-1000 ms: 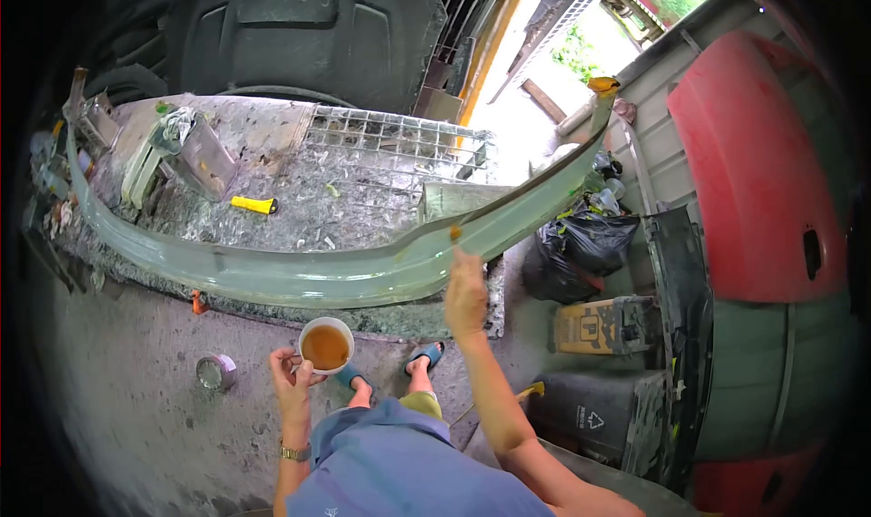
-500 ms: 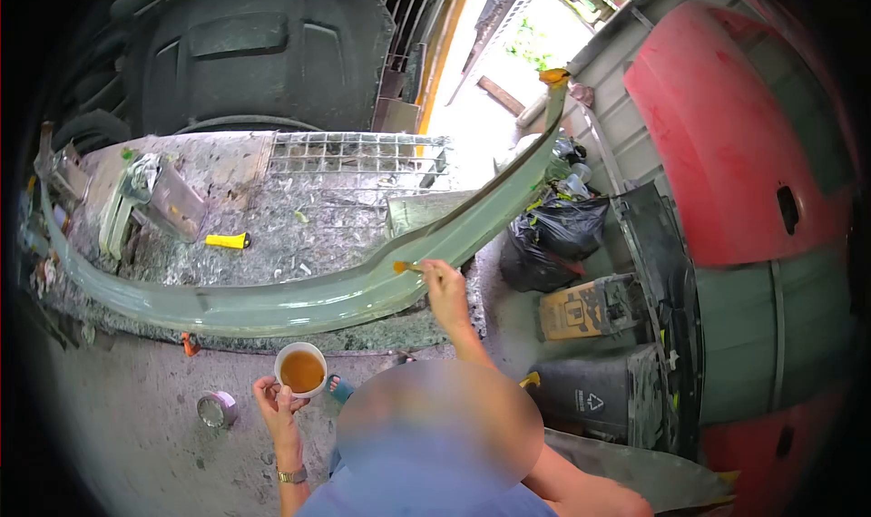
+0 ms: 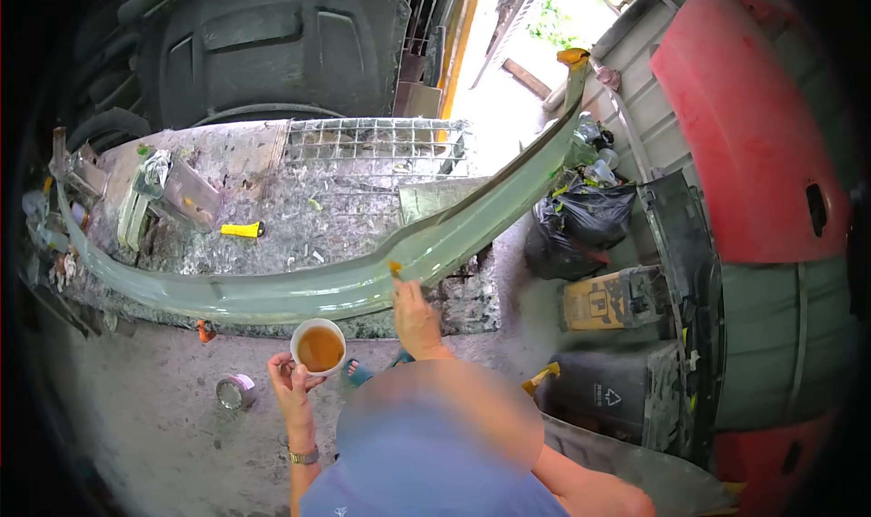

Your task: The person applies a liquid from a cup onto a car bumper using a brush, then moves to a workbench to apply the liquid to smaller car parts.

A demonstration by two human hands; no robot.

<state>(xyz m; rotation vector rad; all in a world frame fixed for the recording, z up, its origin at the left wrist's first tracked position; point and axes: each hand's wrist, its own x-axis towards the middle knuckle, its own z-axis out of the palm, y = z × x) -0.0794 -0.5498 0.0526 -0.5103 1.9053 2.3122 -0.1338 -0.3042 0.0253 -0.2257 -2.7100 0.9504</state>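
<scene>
A long, curved grey-green panel, like a car bumper lip, lies across the front of the worktable. My right hand is closed around a small paintbrush, its amber-stained bristles right at the panel's surface near the bend. Wet shine runs along the panel beside it. Low on the left, my left hand grips a white cup by its side. Amber liquid fills much of the cup, which is held in front of the table edge.
On the splattered table lie a yellow tube and a clear plastic container. A tin stands on the floor. Black bags, a cardboard box and a black bin are on the right, below a red panel.
My right hand has moved left and down with the brush, which now points more upward. The cup has shifted slightly up and right. The whole view has shifted a little.
</scene>
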